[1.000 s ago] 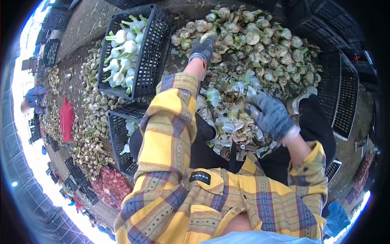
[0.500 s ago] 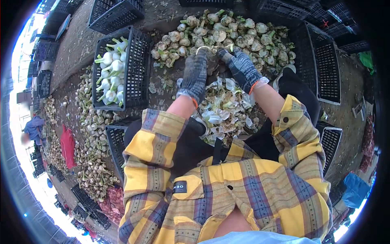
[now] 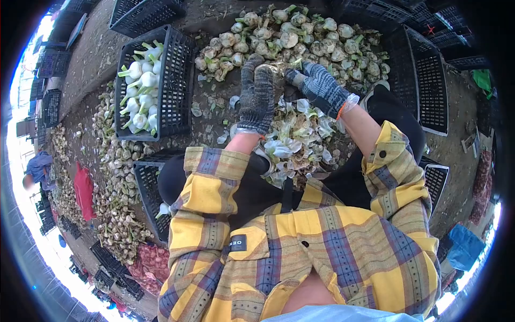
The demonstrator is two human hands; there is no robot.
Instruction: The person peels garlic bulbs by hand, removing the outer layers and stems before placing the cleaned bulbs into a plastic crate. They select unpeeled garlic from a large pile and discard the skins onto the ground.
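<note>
My left hand, in a grey knitted glove, has its fingers curled at the near edge of a heap of garlic bulbs. A pale, dirty garlic bulb shows at its fingertips, partly hidden. My right hand, gloved alike, faces it from the right, with thumb and fingers bent close together beside the same bulb. What lies between the right fingertips is too small to make out. Below the hands, between my legs, lies a pile of peeled garlic skins.
On the left, a black crate holds clean white garlic bulbs. Another crate stands by my left leg, and a tall one at the right. More unpeeled garlic covers the ground at left, near a red cloth.
My left hand has turned more upright, its fingers now apart from the right hand's. The right hand stays nearly in place. The view has shifted slightly, and a white bulb shows in the lower left crate.
</note>
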